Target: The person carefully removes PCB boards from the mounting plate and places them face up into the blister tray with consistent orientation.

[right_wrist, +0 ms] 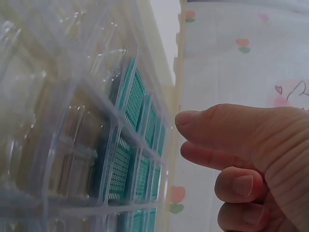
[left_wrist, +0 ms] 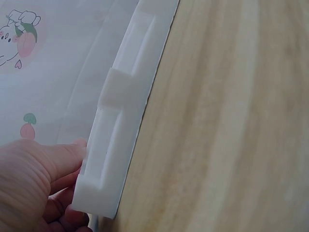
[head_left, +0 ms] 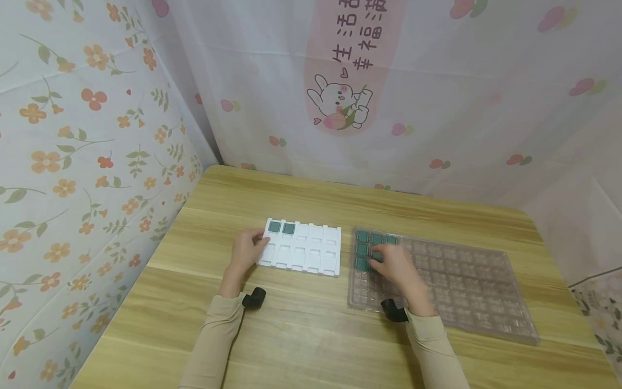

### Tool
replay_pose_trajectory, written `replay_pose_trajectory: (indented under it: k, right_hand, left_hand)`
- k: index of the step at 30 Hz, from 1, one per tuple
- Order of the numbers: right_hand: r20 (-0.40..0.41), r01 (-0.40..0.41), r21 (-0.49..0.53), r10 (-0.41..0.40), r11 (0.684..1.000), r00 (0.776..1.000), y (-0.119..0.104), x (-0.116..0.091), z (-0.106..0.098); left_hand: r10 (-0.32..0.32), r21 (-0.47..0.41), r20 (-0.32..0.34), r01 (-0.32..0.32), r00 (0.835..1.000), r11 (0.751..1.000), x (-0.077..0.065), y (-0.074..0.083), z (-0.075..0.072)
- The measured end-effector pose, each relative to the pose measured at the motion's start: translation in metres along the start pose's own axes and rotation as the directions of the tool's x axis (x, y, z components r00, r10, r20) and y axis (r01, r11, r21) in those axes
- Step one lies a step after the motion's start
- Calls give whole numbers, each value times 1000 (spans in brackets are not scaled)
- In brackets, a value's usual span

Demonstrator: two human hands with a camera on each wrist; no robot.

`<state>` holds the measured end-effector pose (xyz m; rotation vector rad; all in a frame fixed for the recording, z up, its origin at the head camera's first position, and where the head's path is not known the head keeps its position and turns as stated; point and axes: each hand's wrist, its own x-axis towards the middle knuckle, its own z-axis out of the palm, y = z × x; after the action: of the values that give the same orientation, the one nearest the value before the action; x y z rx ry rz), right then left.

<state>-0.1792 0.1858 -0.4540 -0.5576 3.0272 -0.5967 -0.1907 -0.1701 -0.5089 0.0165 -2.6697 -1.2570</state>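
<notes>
The green chips sit in the far left corner of the clear tray, directly under and just left of my right grip; some of them are hidden by my fingers. That grip is narrow: thumb and forefinger point at the chips with a slim gap between their tips and nothing in it, while the other fingers curl back toward my palm. In the right wrist view, my fingertips look apart from the chips. Left of the clear tray on the desk, well within reach, lies the white tray, with two chips in the two leftmost pockets of its far row. My left grip holds that tray by its left edge, thumb against the side and fingers curled at the corner.
</notes>
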Motion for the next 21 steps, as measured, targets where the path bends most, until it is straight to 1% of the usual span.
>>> replay_pose_trajectory:
  k: [7,15,19,21]
  right_hand:
    - [5,8,26,-8,1000,1000,-5,3,0]
    - [34,-18,34,17,999,999,-12,8,0]
    - [25,3,41,-4,999,1000,-15,10,1]
    - [6,24,32,-24,999,1000,-17,11,1]
  left_hand:
    - [5,-10,-7,-6,1000,1000,0,0,0]
    - [-4,-6,-2,4,1000,1000,0,0,0]
    - [-20,-1,4,20,1000,1000,0,0,0]
    - [-22,2,5,22,1000,1000,0,0,0]
